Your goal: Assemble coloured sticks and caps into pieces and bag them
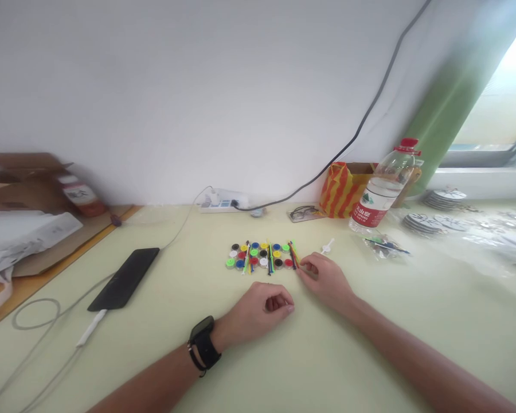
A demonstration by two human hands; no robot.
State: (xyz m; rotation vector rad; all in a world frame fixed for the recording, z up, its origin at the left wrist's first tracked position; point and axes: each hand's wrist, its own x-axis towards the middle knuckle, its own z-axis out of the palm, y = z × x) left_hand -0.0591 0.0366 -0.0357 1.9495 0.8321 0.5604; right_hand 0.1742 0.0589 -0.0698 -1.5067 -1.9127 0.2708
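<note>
Small round pots with coloured tops (264,262) stand in rows on the pale table, in red, blue, yellow, green, black and white. Thin coloured plastic sticks (270,259) lie in bundles across and between them. At the right end of the rows, my right hand (324,278) has its thumb and finger closed at the lower ends of another bundle of sticks (293,254). Below the pots rests my left hand (260,310), its fingers curled in loosely and nothing visible in them. A white plastic piece with a round middle (327,246) lies just beyond my right hand.
To the right are a clear packet (386,246), a water bottle (379,192), a striped bag (341,189) and stacked discs (421,223). A phone (124,279) with a cable lies left. A power strip (219,202) and glasses (303,213) sit near the wall.
</note>
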